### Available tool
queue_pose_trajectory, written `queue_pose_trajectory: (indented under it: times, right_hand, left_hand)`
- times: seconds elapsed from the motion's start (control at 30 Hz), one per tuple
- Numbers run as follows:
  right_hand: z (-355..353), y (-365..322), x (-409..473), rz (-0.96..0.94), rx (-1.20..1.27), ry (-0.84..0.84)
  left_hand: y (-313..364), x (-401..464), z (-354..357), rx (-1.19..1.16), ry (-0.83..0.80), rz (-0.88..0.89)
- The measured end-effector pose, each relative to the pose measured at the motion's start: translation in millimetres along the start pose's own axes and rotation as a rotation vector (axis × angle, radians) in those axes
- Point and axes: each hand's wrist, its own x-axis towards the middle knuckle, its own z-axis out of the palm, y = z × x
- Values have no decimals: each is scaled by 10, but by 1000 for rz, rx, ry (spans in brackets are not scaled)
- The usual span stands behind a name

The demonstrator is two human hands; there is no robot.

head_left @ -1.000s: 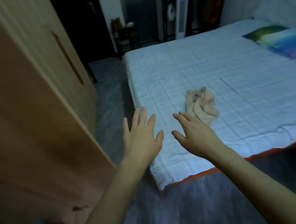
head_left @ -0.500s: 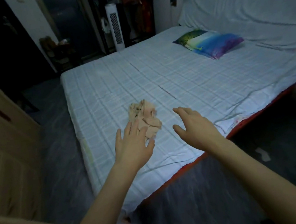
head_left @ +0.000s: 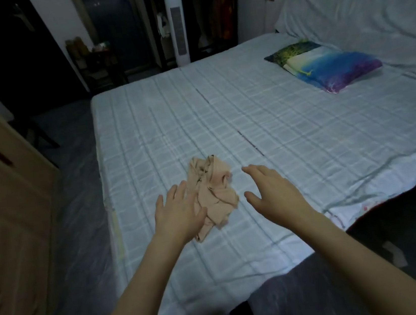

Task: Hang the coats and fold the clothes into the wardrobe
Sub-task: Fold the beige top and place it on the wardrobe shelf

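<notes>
A crumpled beige garment [head_left: 213, 195] lay near the left edge of the bed [head_left: 304, 131]. The left hand [head_left: 178, 214] and right hand [head_left: 275, 192] flanked it, fingers spread wide, holding nothing. Best to gather the whole bundle, then shake it flat before folding.

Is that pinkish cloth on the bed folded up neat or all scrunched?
Scrunched. The beige garment lies in a crumpled heap on the bed sheet, with uneven bunched folds and no flat edges. Both hands are open beside it.
</notes>
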Motion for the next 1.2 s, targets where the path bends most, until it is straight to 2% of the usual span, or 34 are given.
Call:
queue_pose_trajectory:
  times: [0.2,0.33,0.5,0.63,0.7,0.83,0.93,1.07,1.13,1.2]
  right_hand:
    - [297,233,981,-46,-47,-117]
    - [705,463,1319,-37,-47,-236]
    - [1338,728,1429,-48,-14,-452]
    - [1901,954,1579,-85,6,-592]
    - [2177,1064,1641,-91,16,-658]
    - [2682,1336,1613,-129,7,-855]
    - [2894,1551,1613,-188,35,-898]
    - [3005,1794,1877,-219,52,-879]
    - [2980,1839,2062,-271,25,-851]
    - [2829,1794,2264,-288,137,-756]
  left_hand:
    - [-147,889,249,-48,-108,-45]
    - [-167,1341,615,-74,-235,-63]
    - [-113,1512,1296,-305,-473,-162]
    - [-78,1600,1903,-548,-524,-276]
    - [-8,1658,2236,-684,-474,-385]
    - [226,1830,2967,-885,-263,-663]
    - [439,1912,3143,-949,-69,-826]
    - [551,2016,3168,-868,95,-780]
    - [634,2080,2978,-903,213,-676]
    - [753,2148,2601,-1008,308,-616]
